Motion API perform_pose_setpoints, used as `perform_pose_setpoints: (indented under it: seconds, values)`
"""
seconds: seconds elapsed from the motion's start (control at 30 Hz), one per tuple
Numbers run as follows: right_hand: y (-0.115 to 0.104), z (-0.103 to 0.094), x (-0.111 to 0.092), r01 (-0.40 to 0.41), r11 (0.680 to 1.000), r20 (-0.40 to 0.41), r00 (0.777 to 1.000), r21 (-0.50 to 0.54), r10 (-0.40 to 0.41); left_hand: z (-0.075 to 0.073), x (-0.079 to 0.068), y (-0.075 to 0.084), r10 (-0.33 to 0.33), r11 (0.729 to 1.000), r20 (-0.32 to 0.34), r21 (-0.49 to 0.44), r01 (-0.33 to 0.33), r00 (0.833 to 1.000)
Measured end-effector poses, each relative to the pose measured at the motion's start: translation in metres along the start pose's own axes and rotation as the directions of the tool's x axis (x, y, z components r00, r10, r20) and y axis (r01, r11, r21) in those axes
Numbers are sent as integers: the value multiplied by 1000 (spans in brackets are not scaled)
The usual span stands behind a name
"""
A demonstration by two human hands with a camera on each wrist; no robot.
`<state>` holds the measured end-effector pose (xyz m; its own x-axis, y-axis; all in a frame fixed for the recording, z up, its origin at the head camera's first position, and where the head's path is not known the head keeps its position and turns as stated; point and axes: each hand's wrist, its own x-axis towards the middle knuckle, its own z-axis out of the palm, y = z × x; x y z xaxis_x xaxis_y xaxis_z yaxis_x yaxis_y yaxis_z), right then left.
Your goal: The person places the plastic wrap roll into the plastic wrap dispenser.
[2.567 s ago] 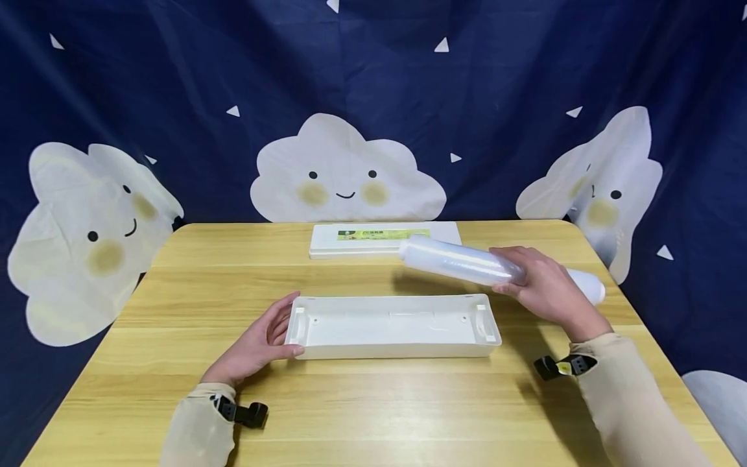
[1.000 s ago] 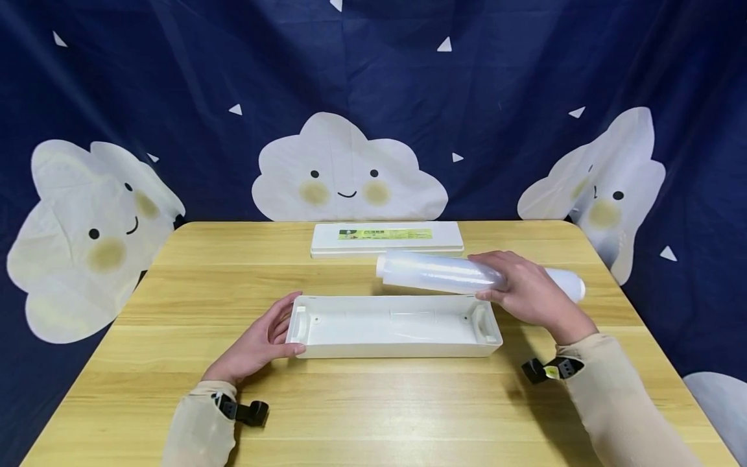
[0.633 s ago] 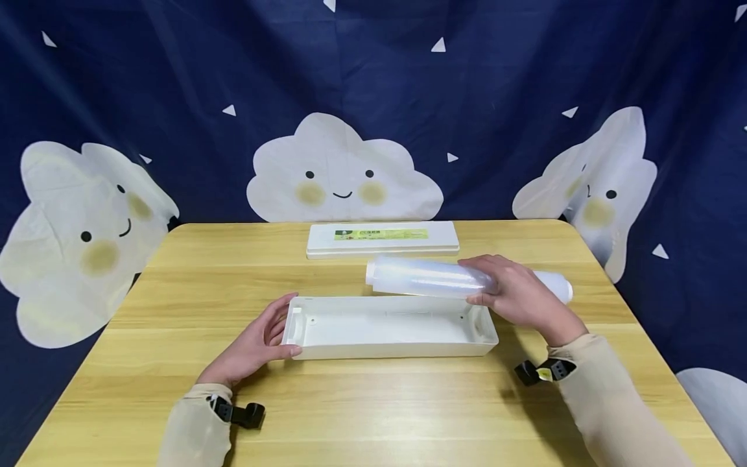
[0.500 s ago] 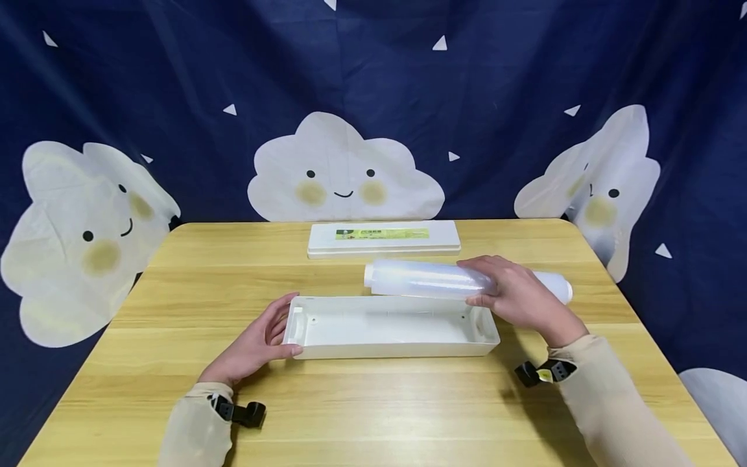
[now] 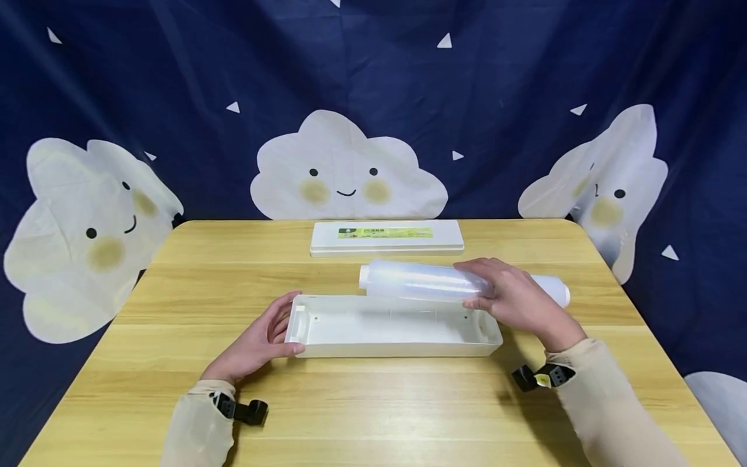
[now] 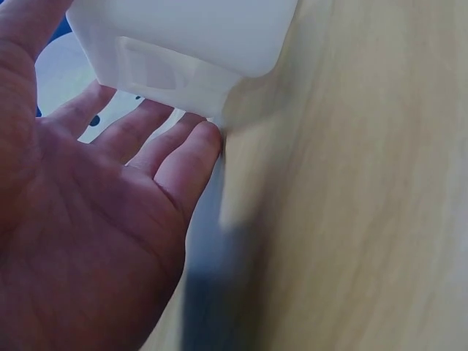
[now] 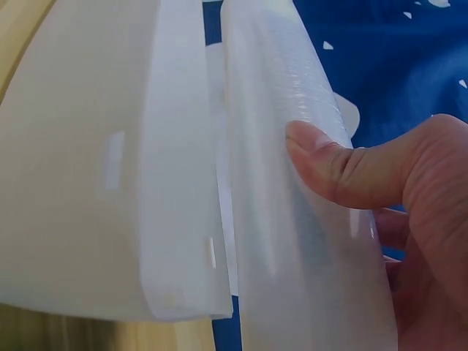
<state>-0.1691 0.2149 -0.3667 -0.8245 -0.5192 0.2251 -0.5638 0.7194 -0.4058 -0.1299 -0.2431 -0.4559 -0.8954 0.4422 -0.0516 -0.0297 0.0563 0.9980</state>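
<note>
An open white plastic box [image 5: 391, 351], long and narrow, sits on the table in the head view with nothing inside it but its end fittings. My left hand [image 5: 259, 340] holds its left end, thumb at the front corner and fingers behind; in the left wrist view the fingertips meet the box's end wall [image 6: 175, 73]. A roll of cling film [image 5: 417, 280] with white core ends is in my right hand [image 5: 516, 295], gripped right of its middle. It hangs over the box's far edge. In the right wrist view my thumb [image 7: 344, 172] presses across the film.
Behind the box, a flat white lid [image 5: 385, 246] with a green and yellow label lies near the back edge of the wooden table [image 5: 373, 415]. A dark blue cloth [image 5: 496, 78] printed with clouds hangs behind the table.
My right hand has brought the cling film roll left, lower and nearer, from beside the lid to the box's far edge; it tilts less now. My left hand keeps its hold on the box.
</note>
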Motion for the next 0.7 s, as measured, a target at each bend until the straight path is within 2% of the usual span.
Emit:
perform_pose_setpoints:
  seconds: [0.2,0.7]
  values:
    - [-5,2,1,15,1000,-3,1000,-19,-15,1,0,0,11,1000,1,-1,-11,1000]
    - [-15,5,1,58,998,1,998,-20,-58,0,-1,2,-14,1000,2,15,14,1000]
